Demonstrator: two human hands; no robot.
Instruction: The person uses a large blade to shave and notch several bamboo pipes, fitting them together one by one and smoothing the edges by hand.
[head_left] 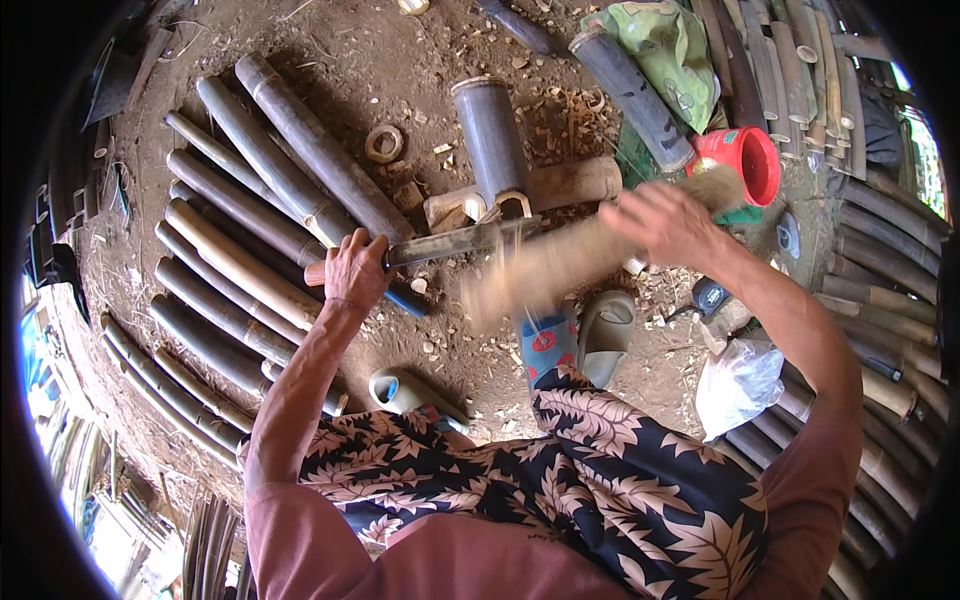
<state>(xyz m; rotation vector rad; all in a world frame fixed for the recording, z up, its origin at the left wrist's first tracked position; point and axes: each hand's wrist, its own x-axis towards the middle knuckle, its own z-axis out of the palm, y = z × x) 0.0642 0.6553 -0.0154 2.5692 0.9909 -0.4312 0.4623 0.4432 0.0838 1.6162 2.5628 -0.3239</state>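
Note:
My left hand (358, 268) is closed round the wooden handle of a machete (450, 243), whose blade stretches to the right. The blade lies by the near end of a dark bamboo tube (490, 140); motion blur hides whether it has cut in. That tube's near end leans on a pale log (575, 185) on the ground. With my right hand (665, 222) I hold a thick wooden club (560, 262), smeared by motion, its far-left end close to the blade and above my sock. The fingers of my right hand lie over the club and are partly blurred.
Several bamboo poles (250, 190) lie fanned out at left, near a bamboo ring (383, 143). Another bamboo tube (635, 100) leans by a red bucket (765, 165) and green cloth (665, 50). A white plastic bag (740, 385) sits at right. Wood chips litter the dirt.

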